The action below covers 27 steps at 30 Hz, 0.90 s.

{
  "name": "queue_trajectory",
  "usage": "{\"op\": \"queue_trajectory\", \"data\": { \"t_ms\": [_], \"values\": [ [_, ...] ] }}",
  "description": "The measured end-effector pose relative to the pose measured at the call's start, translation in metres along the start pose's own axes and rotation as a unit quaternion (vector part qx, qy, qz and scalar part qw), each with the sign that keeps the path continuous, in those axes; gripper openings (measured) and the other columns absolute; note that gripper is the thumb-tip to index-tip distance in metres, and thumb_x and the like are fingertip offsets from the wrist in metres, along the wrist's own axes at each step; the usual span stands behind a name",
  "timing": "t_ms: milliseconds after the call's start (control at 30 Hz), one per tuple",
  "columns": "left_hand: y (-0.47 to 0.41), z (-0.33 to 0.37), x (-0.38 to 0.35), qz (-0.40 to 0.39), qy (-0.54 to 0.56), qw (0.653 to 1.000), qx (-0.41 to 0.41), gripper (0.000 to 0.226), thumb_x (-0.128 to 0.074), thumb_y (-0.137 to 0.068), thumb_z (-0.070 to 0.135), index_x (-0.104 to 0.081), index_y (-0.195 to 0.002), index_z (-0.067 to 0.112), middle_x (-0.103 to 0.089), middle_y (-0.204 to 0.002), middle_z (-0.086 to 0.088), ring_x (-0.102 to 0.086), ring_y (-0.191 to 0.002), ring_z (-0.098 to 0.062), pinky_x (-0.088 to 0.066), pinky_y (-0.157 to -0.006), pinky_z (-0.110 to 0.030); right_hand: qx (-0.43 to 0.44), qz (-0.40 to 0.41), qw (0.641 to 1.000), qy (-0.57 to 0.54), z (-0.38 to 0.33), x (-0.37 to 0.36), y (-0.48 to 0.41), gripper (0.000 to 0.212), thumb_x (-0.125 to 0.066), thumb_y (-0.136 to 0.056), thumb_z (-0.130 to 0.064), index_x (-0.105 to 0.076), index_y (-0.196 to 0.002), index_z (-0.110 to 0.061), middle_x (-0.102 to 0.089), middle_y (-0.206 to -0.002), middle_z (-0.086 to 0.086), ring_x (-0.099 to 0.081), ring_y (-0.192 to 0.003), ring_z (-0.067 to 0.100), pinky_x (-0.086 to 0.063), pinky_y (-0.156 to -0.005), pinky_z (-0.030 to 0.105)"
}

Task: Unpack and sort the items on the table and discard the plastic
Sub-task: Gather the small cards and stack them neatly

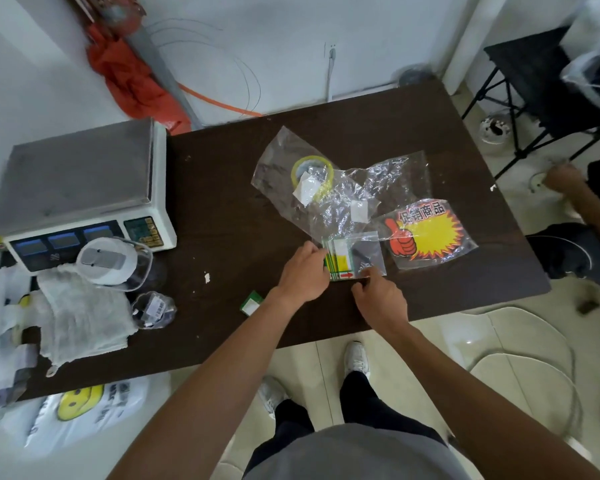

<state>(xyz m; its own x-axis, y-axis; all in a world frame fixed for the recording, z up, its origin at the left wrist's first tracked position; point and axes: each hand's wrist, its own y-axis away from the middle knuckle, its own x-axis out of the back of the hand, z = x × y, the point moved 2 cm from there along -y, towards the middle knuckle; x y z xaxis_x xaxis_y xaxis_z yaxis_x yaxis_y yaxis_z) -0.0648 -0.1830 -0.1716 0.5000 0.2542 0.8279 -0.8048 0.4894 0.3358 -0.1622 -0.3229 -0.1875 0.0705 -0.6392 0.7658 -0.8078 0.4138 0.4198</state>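
Note:
On the dark brown table lies a small clear bag of green, yellow and white cards. My left hand pinches its left edge. My right hand pinches its lower right corner. Behind it lie a crumpled clear plastic bag, a bagged yellow tape roll, and a bagged red and yellow starburst sign. A single green and white card lies loose near my left wrist.
A white weighing scale stands at the table's left. In front of it are a round clear container, a white cloth and a small bag of dark parts. A smiley-face plastic bag hangs below the front edge. Another person's arm shows at right.

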Motion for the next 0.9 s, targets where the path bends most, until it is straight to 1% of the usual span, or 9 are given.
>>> {"op": "queue_trajectory", "data": {
  "t_ms": [167, 300, 400, 500, 600, 667, 733, 800, 900],
  "values": [
    [-0.013, -0.002, 0.008, -0.014, -0.027, 1.0, 0.004, 0.054, -0.05, -0.098, 0.015, -0.038, -0.151, 0.016, -0.04, -0.144, -0.007, -0.041, -0.133, -0.026, -0.043, -0.105, -0.042, 0.084, 0.001, 0.995, 0.055, -0.006, 0.01, -0.011, 0.036, -0.047, -0.098, -0.032, -0.05, -0.134, -0.025, -0.068, -0.112, 0.006, -0.067, -0.096, 0.032, -0.051, -0.078, 0.038],
    [-0.023, 0.002, 0.016, -0.026, -0.034, 0.999, -0.003, 0.063, -0.049, -0.098, 0.01, -0.028, -0.157, 0.018, -0.031, -0.157, -0.008, -0.036, -0.14, -0.029, -0.038, -0.112, -0.042, 0.14, -0.009, 0.982, 0.125, -0.013, 0.011, -0.022, 0.043, -0.047, -0.099, -0.039, -0.045, -0.139, -0.024, -0.066, -0.122, 0.005, -0.066, -0.1, 0.031, -0.052, -0.081, 0.039],
    [-0.028, 0.004, 0.022, -0.032, -0.033, 0.999, -0.004, 0.067, -0.049, -0.097, 0.007, -0.024, -0.158, 0.019, -0.025, -0.162, -0.009, -0.034, -0.143, -0.03, -0.037, -0.113, -0.044, 0.17, -0.029, 0.972, 0.158, -0.018, 0.007, -0.03, 0.055, -0.052, -0.096, -0.046, -0.037, -0.145, -0.026, -0.055, -0.139, 0.004, -0.063, -0.11, 0.03, -0.053, -0.084, 0.042],
    [-0.029, 0.003, 0.022, 0.007, -0.018, 1.0, 0.019, 0.059, -0.053, -0.096, 0.009, -0.035, -0.152, 0.017, -0.039, -0.15, -0.009, -0.045, -0.134, -0.028, -0.044, -0.106, -0.042, 0.181, -0.06, 0.961, 0.2, -0.02, 0.002, -0.037, 0.07, -0.055, -0.093, -0.055, -0.026, -0.151, -0.027, -0.047, -0.147, 0.007, -0.058, -0.12, 0.031, -0.053, -0.087, 0.045],
    [-0.025, -0.002, 0.019, 0.058, -0.031, 0.995, 0.072, 0.034, -0.056, -0.095, 0.017, -0.055, -0.129, 0.011, -0.052, -0.126, -0.008, -0.055, -0.116, -0.026, -0.049, -0.093, -0.039, 0.188, -0.061, 0.955, 0.22, -0.02, 0.0, -0.039, 0.076, -0.056, -0.092, -0.055, -0.021, -0.152, -0.025, -0.047, -0.145, 0.01, -0.057, -0.122, 0.032, -0.052, -0.088, 0.045],
    [-0.022, -0.005, 0.015, 0.057, -0.045, 0.994, 0.085, 0.027, -0.054, -0.096, 0.019, -0.06, -0.121, 0.01, -0.055, -0.121, -0.007, -0.054, -0.114, -0.026, -0.048, -0.092, -0.038, 0.191, -0.058, 0.954, 0.224, -0.018, -0.001, -0.039, 0.076, -0.056, -0.093, -0.054, -0.019, -0.153, -0.024, -0.047, -0.145, 0.01, -0.058, -0.12, 0.033, -0.053, -0.087, 0.045],
    [-0.021, -0.005, 0.013, 0.056, -0.016, 0.995, 0.079, 0.027, -0.053, -0.097, 0.019, -0.061, -0.122, 0.011, -0.057, -0.122, -0.005, -0.055, -0.116, -0.024, -0.047, -0.093, -0.036, 0.194, -0.056, 0.953, 0.225, -0.017, -0.001, -0.039, 0.076, -0.055, -0.093, -0.054, -0.019, -0.153, -0.025, -0.047, -0.144, 0.01, -0.058, -0.119, 0.033, -0.053, -0.086, 0.045],
    [-0.022, -0.001, 0.014, 0.043, 0.058, 0.994, 0.078, 0.028, -0.051, -0.098, 0.016, -0.059, -0.125, 0.015, -0.06, -0.125, -0.003, -0.056, -0.117, -0.022, -0.046, -0.094, -0.035, 0.199, -0.055, 0.952, 0.227, -0.017, 0.0, -0.039, 0.075, -0.055, -0.093, -0.054, -0.019, -0.153, -0.026, -0.047, -0.145, 0.009, -0.059, -0.118, 0.032, -0.054, -0.085, 0.044],
    [-0.025, 0.004, 0.02, 0.001, 0.139, 0.987, 0.081, 0.042, -0.046, -0.098, 0.008, -0.054, -0.137, 0.02, -0.06, -0.133, -0.003, -0.058, -0.118, -0.02, -0.05, -0.093, -0.033, 0.216, -0.057, 0.946, 0.235, -0.016, 0.001, -0.039, 0.074, -0.055, -0.093, -0.055, -0.02, -0.153, -0.03, -0.046, -0.146, 0.011, -0.059, -0.119, 0.033, -0.055, -0.085, 0.044]
  ]
}}
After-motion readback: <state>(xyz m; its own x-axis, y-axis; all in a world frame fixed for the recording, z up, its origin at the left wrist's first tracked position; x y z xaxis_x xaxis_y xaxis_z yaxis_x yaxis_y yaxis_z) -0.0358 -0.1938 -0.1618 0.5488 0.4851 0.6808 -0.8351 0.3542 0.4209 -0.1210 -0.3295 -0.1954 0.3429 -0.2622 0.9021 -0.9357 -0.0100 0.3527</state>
